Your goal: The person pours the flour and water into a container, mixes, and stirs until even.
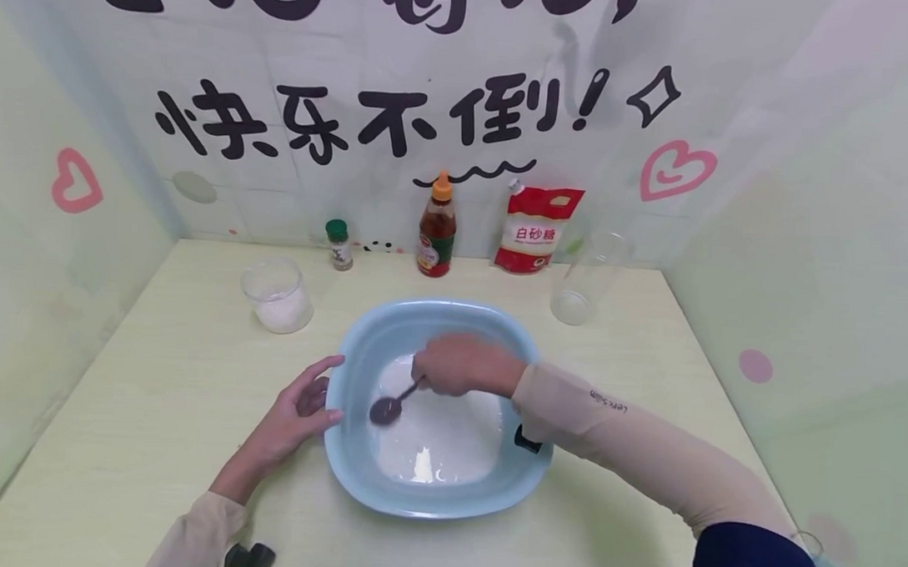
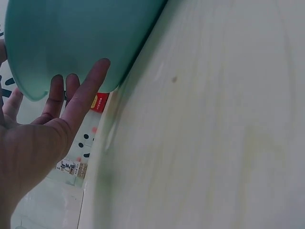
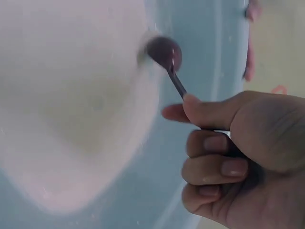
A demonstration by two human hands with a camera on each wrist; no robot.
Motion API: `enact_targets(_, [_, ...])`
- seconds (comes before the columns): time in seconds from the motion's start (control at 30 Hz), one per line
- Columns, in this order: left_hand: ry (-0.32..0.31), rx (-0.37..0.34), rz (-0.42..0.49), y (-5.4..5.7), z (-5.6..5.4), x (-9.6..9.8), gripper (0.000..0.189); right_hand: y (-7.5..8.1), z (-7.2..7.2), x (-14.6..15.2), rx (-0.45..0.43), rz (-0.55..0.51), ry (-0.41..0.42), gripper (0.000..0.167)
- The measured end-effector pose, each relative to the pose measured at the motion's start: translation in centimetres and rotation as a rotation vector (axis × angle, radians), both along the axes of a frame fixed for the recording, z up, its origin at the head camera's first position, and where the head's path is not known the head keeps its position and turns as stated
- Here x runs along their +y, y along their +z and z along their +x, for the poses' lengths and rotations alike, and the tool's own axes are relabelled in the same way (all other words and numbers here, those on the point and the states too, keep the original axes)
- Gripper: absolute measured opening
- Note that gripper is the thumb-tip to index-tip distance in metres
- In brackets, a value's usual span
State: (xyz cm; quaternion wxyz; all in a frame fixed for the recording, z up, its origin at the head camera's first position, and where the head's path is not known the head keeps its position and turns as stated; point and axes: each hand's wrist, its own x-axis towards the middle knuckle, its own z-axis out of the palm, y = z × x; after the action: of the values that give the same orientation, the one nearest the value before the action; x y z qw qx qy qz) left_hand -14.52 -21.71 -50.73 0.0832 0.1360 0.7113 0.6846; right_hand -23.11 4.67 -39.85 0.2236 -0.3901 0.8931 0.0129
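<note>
A light blue basin (image 1: 435, 504) stands on the table with a white layer of milky-looking liquid (image 1: 448, 442) in it. At its left side, my left hand (image 1: 295, 424) holds the rim, thumb and index fingertips at the edge. The other fingers lie along the outer wall of the basin (image 2: 81, 38) in the left wrist view. Over the basin, my right hand (image 1: 462, 365) grips a dark spoon (image 1: 386, 410) by its handle. In the right wrist view the spoon bowl (image 3: 164, 51) is blurred, at the edge of the white layer; my right hand's (image 3: 238, 157) lower fingers are curled.
Behind the basin stand a green-capped shaker jar (image 1: 339, 246), a sauce bottle (image 1: 436, 233) with an orange cap and a red and white sugar pouch (image 1: 529, 232). A glass of white powder (image 1: 282, 302) is at the left, a tall clear glass (image 1: 577, 296) at the right. Walls enclose three sides.
</note>
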Motion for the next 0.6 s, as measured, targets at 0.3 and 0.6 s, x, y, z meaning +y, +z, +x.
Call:
enact_targets(0.3, [-0.002, -0.018, -0.009, -0.2, -0.1, 0.0, 0.070, 0.3, 2.4, 3.8, -0.132, 0.187, -0.037, 0.005])
enact_targets(0.6, [0.001, -0.014, -0.006, -0.2, 0.0, -0.2, 0.070, 2.6, -1.0, 8.0, 0.048, 0.230, -0.194, 0.002])
